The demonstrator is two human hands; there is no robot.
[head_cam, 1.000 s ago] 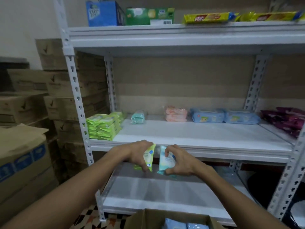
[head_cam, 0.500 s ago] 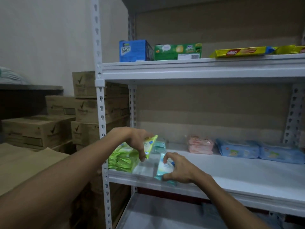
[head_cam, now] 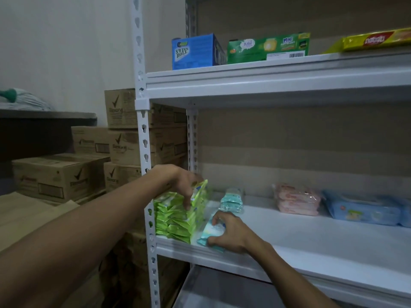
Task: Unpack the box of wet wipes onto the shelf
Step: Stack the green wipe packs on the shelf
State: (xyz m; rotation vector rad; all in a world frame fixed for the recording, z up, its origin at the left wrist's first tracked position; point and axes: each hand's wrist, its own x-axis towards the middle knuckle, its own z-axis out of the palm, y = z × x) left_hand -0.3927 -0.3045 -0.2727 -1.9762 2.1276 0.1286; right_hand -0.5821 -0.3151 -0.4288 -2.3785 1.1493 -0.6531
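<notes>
Since the previous frame, the left grip (head_cam: 180, 181) has carried its green pack (head_cam: 200, 193) up to the green stack (head_cam: 173, 221). The right grip (head_cam: 231, 235) has lowered its teal pack (head_cam: 208, 233) to the shelf's front edge.

The white metal shelf unit (head_cam: 311, 238) holds all visible wet wipes on its middle level. Brown cardboard cartons (head_cam: 60, 176) are piled to the left of the unit, beyond its perforated upright. The upper level carries a blue Swiss Roll box (head_cam: 195, 51), a green box (head_cam: 266, 46) beside it, and a yellow packet (head_cam: 375, 40) further right.

On the middle level, from right to left, are blue packs (head_cam: 364, 211), pink packs (head_cam: 297, 201), small teal packs (head_cam: 231, 201) at the rear, and the green stack at the left end. The stack consists of flat, glossy lime-green soft packs in layers.

The left grip pinches the green pack, which stands on edge and tilted at the top right of the stack. Its face shows a white and blue printed panel.

The right grip curls over the pale teal pack, which lies just beside the stack.
</notes>
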